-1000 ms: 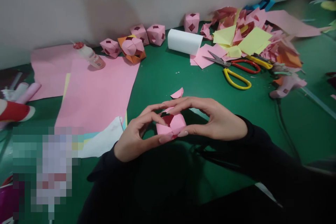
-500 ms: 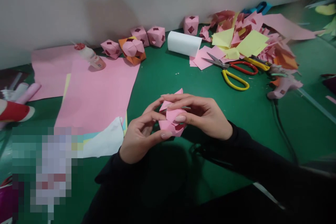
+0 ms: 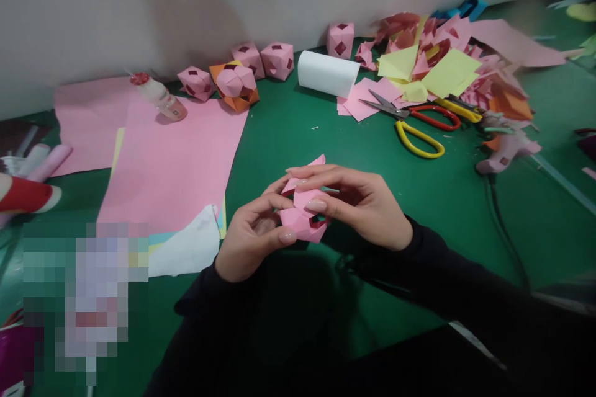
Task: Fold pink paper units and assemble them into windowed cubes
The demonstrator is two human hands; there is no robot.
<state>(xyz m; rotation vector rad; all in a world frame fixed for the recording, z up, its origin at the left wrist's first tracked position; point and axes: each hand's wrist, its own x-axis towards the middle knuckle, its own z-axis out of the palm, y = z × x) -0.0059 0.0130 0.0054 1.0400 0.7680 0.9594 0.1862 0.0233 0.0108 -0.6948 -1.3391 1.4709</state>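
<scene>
Between my hands is a folded pink paper shape (image 3: 302,223), angular and partly open, with a loose flap standing up at its far side. My left hand (image 3: 254,232) grips it from the left, thumb on the near edge and fingers around the side. On the right, my right hand (image 3: 361,205) pinches its upper part with thumb and fingers. Their fingers hide some of the folds. Finished-looking pink paper balls (image 3: 278,61) with diamond-shaped holes stand along the wall, and one of them (image 3: 236,84) sits with orange paper.
Scissors (image 3: 400,113) with red and yellow handles lie beyond my right hand, beside a white paper roll (image 3: 326,72) and a heap of paper pieces (image 3: 447,74). A pink glue gun (image 3: 503,152) trails a cord at right. Pink sheets (image 3: 177,161) and a small bottle (image 3: 161,99) are at left.
My left thumb has shifted slightly left along the near edge of the paper shape, and the opening at its right side shows more. Both hands still hold it in nearly the same place.
</scene>
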